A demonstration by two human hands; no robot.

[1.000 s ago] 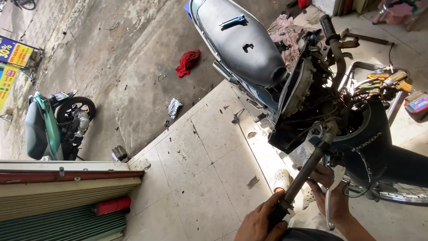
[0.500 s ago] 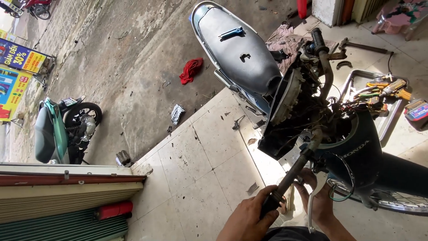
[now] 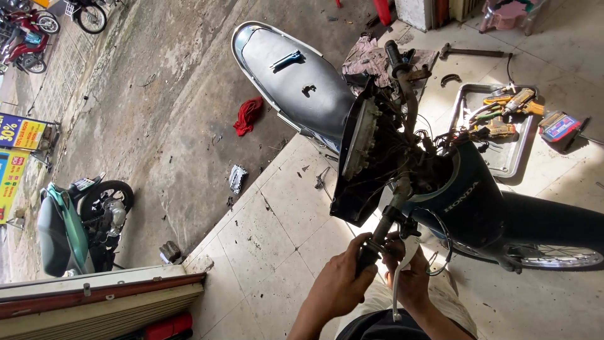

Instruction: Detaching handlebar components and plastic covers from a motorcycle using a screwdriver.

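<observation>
We have the motorbike's headlight cowl (image 3: 360, 160) off and wiring bare, so reassembly remains. Our left hand (image 3: 340, 286) wraps the handlebar grip (image 3: 370, 250); our right hand (image 3: 412, 280) pinches the brake lever (image 3: 402, 267) just beside it.

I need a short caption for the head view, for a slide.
Both hands, left hand and right hand, grip a stripped scooter's handlebar beside a tool tray.
</observation>
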